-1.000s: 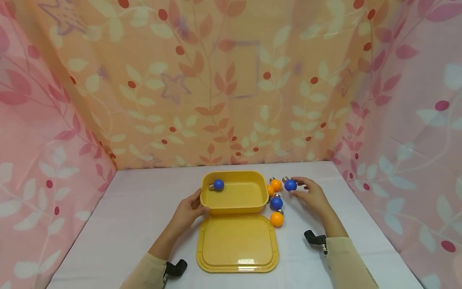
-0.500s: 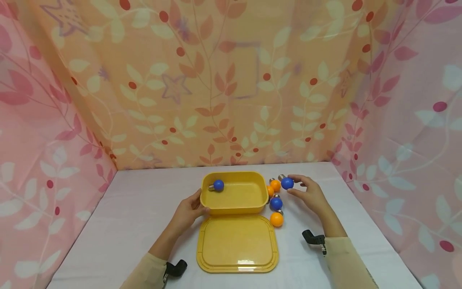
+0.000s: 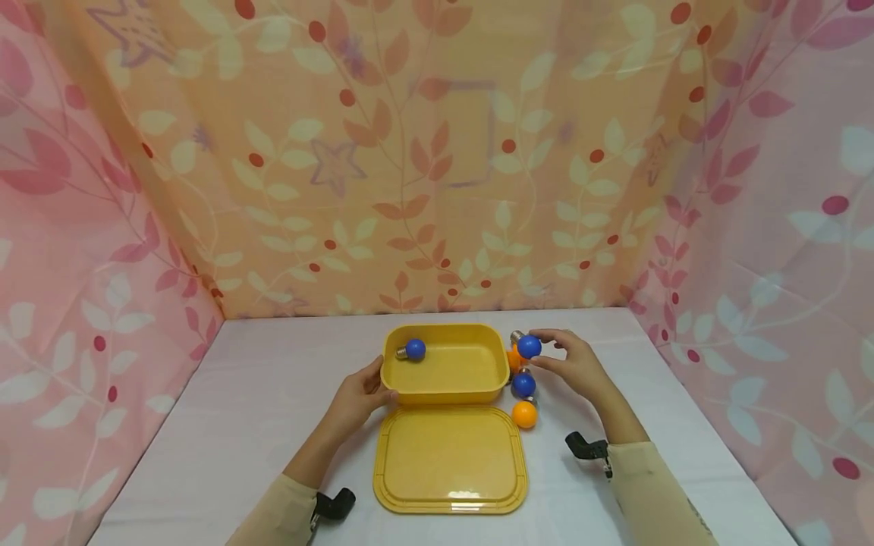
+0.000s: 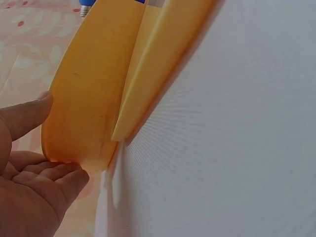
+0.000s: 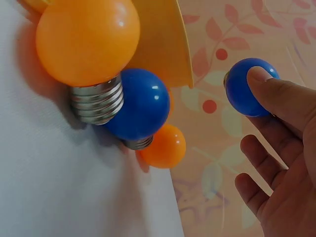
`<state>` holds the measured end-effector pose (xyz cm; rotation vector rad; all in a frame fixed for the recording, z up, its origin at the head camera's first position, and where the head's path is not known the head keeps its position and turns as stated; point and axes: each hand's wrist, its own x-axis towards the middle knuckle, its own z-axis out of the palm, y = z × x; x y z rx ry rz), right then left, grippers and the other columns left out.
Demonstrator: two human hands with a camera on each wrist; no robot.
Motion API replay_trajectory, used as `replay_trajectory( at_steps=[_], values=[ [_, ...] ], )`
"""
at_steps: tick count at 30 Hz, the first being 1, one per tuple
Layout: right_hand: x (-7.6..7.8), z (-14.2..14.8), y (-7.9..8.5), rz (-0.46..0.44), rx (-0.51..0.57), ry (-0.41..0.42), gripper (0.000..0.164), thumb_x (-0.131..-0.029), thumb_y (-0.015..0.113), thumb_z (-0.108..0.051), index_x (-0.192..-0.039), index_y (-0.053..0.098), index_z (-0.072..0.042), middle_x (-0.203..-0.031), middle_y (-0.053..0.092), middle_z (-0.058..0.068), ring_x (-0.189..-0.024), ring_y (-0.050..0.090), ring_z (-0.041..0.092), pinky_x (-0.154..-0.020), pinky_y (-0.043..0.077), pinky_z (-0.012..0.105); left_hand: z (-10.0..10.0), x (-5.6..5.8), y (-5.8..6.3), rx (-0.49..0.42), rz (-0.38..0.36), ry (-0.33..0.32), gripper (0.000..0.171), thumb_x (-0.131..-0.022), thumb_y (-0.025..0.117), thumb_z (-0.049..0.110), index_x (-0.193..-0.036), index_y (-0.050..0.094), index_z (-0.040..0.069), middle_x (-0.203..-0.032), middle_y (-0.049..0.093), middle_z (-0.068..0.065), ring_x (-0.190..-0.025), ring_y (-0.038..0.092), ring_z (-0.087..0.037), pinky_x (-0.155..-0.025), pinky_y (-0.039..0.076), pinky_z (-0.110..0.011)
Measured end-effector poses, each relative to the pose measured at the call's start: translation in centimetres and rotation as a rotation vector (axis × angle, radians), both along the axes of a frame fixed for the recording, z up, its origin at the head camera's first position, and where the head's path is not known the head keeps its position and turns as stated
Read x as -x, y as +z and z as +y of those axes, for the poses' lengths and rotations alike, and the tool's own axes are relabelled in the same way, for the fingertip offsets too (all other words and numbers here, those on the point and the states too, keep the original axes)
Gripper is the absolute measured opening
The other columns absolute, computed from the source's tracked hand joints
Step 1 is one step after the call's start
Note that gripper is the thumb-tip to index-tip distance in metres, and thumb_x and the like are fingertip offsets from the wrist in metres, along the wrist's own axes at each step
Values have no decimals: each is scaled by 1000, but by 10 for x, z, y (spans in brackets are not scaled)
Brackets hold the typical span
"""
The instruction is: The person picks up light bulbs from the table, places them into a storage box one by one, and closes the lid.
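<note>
My right hand point(image 3: 575, 367) pinches a blue light bulb point(image 3: 529, 346) between thumb and fingers, raised above the table beside the box's right end. The right wrist view shows this blue bulb point(image 5: 245, 87) with the thumb across it. My left hand point(image 3: 356, 397) holds the left end of a yellow plastic box point(image 3: 444, 397), thumb at the front corner and fingers along the side. Inside the open box lies another blue bulb point(image 3: 415, 349). Along its right side lie a blue bulb point(image 3: 523, 384), an orange bulb point(image 3: 524, 415) and further orange bulbs partly hidden behind the held one.
A flat yellow lid point(image 3: 451, 459) lies right in front of the box on the white tabletop point(image 3: 259, 394). Patterned cloth point(image 3: 410, 227) hangs at the back and both sides. Black wrist mounts point(image 3: 334, 506) stick out from both sleeves.
My right hand has carried the blue bulb leftward toward the box, so that it now overlaps the orange bulb at the back. The left hand and box have stayed put.
</note>
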<state>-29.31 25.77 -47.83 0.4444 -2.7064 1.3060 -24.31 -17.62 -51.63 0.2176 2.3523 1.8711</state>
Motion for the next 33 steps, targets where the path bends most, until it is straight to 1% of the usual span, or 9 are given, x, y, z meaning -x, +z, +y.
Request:
replay_trajectory(
  at_steps=[4, 8, 13, 21, 24, 26, 28, 31, 33],
  values=[
    [3, -5, 11, -28, -19, 36, 50, -88, 80, -44, -134, 66, -27, -135, 64, 0, -129, 53, 31, -113, 39, 64, 0, 0, 0, -12, -2, -7, 84, -95, 73, 9, -162, 23, 3, -166, 29, -16, -151, 33, -27, -114, 39, -33],
    [7, -11, 23, -38, -58, 79, 46, -90, 79, -40, -133, 67, -29, -136, 63, 0, -130, 52, 31, -112, 40, 64, 1, -1, 2, -2, 2, -10, 84, -95, 73, 9, -162, 24, 3, -166, 30, -16, -151, 33, -28, -114, 40, -35],
    [18, -21, 37, -32, -90, 146, 46, -89, 81, -39, -132, 68, -30, -131, 64, 1, -125, 53, 29, -109, 44, 61, 0, 0, 0, 13, -8, 3, 87, -93, 76, 12, -162, 23, 3, -166, 30, -15, -151, 34, -28, -114, 39, -35],
    [35, -42, 61, -54, -144, 257, 45, -85, 84, -39, -127, 71, -30, -126, 65, -1, -125, 55, 29, -113, 41, 63, 1, 0, -2, -2, 13, 0, 88, -92, 77, 11, -161, 24, 2, -166, 30, -17, -150, 34, -29, -115, 39, -36],
    [42, -49, 67, -74, -157, 294, 43, -85, 84, -42, -126, 70, -34, -124, 65, -5, -124, 54, 27, -112, 43, 62, 1, 0, -2, -2, 26, -7, 87, -93, 76, 11, -161, 23, 0, -165, 30, -19, -150, 34, -31, -114, 39, -37],
    [47, -55, 71, -106, -152, 332, 43, -86, 83, -43, -126, 70, -37, -125, 66, -8, -122, 55, 27, -107, 49, 60, 1, 0, -2, 0, 15, 0, 87, -93, 77, 11, -161, 24, 1, -165, 30, -18, -150, 34, -30, -114, 40, -35],
    [51, -61, 74, -128, -163, 350, 43, -85, 82, -46, -126, 69, -41, -125, 66, -13, -123, 55, 24, -105, 50, 58, 1, 0, -1, 5, 6, 5, 87, -93, 77, 12, -161, 24, 2, -165, 30, -17, -150, 35, -28, -113, 40, -33],
    [56, -71, 76, -150, -156, 388, 42, -85, 83, -44, -125, 70, -42, -127, 67, -15, -123, 55, 24, -105, 50, 58, 0, -1, -1, 11, -1, 13, 87, -93, 77, 13, -162, 25, 4, -165, 32, -14, -149, 37, -25, -113, 41, -32],
    [58, -76, 75, -147, -171, 393, 42, -85, 84, -43, -125, 70, -42, -127, 67, -16, -125, 53, 22, -109, 46, 57, -1, -2, -2, 17, 4, 13, 86, -93, 77, 13, -162, 26, 4, -165, 33, -15, -149, 37, -26, -113, 40, -33]
  ],
)
